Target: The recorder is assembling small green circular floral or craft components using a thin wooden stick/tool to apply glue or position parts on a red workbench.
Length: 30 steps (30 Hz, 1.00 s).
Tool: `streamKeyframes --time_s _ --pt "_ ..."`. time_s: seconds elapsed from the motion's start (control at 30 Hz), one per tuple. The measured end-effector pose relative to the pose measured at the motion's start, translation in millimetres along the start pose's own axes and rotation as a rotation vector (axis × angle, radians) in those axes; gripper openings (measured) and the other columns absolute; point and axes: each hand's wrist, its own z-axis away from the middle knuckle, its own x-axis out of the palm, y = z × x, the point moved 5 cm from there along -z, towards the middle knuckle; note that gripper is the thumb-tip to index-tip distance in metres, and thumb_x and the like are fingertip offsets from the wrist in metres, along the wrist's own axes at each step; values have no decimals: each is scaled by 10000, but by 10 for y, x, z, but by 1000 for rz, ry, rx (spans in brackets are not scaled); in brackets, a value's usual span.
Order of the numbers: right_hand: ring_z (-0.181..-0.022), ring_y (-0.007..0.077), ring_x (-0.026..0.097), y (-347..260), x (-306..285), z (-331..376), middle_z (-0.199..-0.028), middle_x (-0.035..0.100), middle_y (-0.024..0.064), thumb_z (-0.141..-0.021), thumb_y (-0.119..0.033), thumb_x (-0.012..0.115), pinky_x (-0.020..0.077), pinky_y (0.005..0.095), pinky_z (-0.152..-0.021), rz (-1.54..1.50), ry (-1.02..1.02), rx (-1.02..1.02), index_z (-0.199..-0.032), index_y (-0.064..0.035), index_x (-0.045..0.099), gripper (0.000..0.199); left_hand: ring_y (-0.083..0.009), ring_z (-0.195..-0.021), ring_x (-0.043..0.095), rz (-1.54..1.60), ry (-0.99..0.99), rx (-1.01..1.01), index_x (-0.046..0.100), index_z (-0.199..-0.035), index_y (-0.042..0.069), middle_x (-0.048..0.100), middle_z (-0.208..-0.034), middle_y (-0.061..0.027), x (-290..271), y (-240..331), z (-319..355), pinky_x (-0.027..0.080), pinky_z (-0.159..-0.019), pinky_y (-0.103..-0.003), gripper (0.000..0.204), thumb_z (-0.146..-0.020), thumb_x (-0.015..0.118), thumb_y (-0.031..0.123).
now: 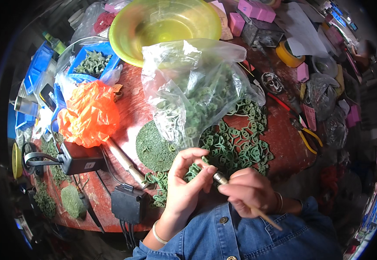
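My left hand (186, 177) is closed in a pinch around a small green piece (205, 159), mostly hidden by the fingertips. My right hand (251, 190) grips a slim tool with a wooden handle (264, 216) and a metal collar (220, 178). Its metal end points at the left thumb, and the tip is hidden there. Just beyond both hands lies a heap of looped green pieces (244, 147), apparently wax or plastic. More of them fill a clear plastic bag (171, 95) that lies partly open above the heap.
A round green mat-like disc (153, 145) lies left of the heap. Behind stands a yellow basin (123, 39). To the left are an orange bag (88, 112), a black box (127, 201) with cables and a blue tray (78, 73). Yellow-handled pliers (307, 138) lie at the right edge.
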Motion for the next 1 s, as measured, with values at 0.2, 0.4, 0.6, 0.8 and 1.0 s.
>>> streamKeyframes --time_s 0.2,0.4,0.6,0.8,1.0 --pt "-782 297 606 554 -326 -44 -843 623 110 -822 6 667 488 377 -688 382 201 378 -1014 -33 586 213 -155 -765 612 286 -243 -86 482 -1272 -6 614 -953 -113 20 -15 -4 478 -557 -247 380 -915 585 73" --pt "-837 304 574 666 -295 -26 -863 587 111 -765 -42 736 468 405 -700 476 81 437 -963 -49 565 262 -183 -781 605 279 -251 -81 544 -950 40 593 -887 -99 50 -39 -6 466 -544 -248 97 -930 606 112" --pt "-836 303 588 697 -248 -41 -864 595 103 -762 -27 720 467 421 -741 380 96 491 -946 -56 563 245 -135 -669 550 200 -202 -111 526 -857 61 586 -810 -86 17 -79 -21 403 -490 -219 130 -927 628 103" --pt "-787 301 601 626 -219 -126 -821 602 97 -756 22 698 479 402 -701 466 107 397 -938 -47 569 233 -117 -681 569 185 -185 -168 551 -900 52 613 -826 -91 18 -79 -6 412 -487 -211 90 -930 625 93" --pt "-846 248 648 180 -148 -165 -938 668 65 -762 -21 700 518 338 -727 350 67 9 -1039 -52 630 287 -92 -664 585 107 -214 -266 570 -1016 33 674 -959 -126 60 -128 26 428 -500 -189 104 -943 618 90"
